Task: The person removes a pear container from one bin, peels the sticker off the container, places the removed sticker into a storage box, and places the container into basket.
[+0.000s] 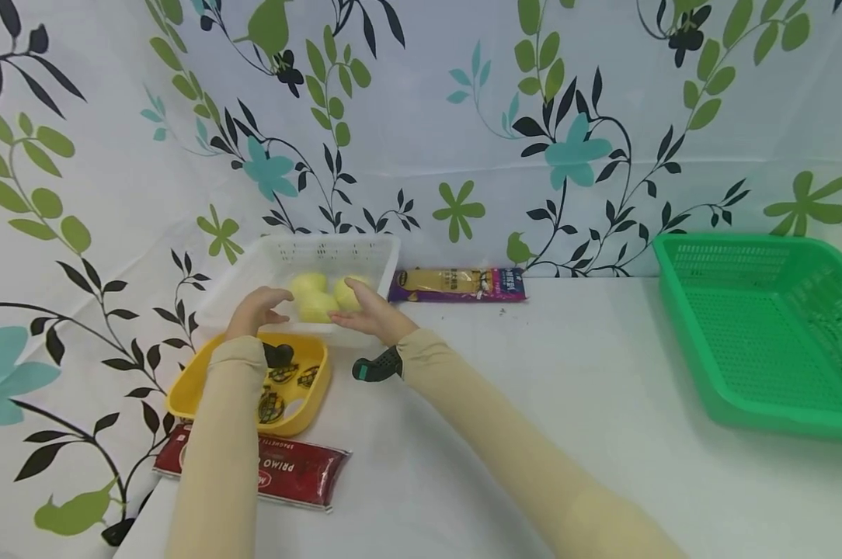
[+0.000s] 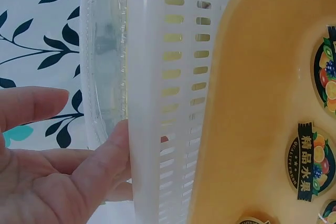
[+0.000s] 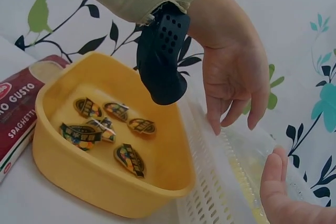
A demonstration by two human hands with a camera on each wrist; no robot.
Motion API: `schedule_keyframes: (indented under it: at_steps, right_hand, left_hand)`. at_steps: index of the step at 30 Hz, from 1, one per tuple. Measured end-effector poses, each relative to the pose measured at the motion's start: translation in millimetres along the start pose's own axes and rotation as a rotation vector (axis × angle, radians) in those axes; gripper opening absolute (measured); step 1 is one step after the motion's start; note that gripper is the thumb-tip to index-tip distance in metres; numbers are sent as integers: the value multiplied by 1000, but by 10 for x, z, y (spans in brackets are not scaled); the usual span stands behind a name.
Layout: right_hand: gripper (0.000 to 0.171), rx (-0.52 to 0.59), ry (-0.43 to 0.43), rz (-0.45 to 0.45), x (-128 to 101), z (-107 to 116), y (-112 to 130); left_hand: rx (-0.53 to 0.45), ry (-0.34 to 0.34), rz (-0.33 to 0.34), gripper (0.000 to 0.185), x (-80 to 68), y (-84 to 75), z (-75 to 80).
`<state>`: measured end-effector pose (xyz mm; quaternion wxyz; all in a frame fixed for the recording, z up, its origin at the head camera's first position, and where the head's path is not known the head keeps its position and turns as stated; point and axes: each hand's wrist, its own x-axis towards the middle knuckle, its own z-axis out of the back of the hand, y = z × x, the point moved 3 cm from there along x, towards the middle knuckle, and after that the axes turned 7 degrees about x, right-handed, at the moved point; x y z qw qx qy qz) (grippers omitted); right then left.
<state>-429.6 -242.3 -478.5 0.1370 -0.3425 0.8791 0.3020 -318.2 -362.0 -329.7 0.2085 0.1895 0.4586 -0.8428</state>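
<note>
In the head view, a white basket [image 1: 389, 256] stands at the back left and holds several round yellow things [image 1: 314, 307]. A clear plastic pack [image 2: 107, 56] with a crimped edge shows along the basket's wall in the left wrist view. My left hand [image 1: 255, 312] is at the left side of the yellow things, fingers spread and loosely bent, fingertips right at the basket rim. On the other side, my right hand [image 1: 374, 314] reaches over the rim with thumb and fingers apart, fingertips right at the yellow things. Neither hand has closed round anything.
A yellow bin [image 3: 110, 182] with fruit stickers inside stands before the white basket. A red spaghetti packet [image 1: 298, 470] lies nearer. At the back wall lies a purple-and-yellow packet [image 1: 456, 285]. A green basket [image 1: 763, 419] stands at the right.
</note>
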Motion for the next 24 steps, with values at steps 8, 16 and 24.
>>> schedule_keyframes:
  at_steps: [8,16,24]
  right_hand:
    - [69,-96,70,100,-828,-185,144]
    - [61,-250,110,138,-1990,-436,496]
    - [58,-962,213,364,-2415,-160,729]
  left_hand:
    - [-29,-80,-55,70,74,44,-12]
    - [400,-393,-298,78,-157,-199,-75]
    - [540,-454,-526,97,-601,-418,-471]
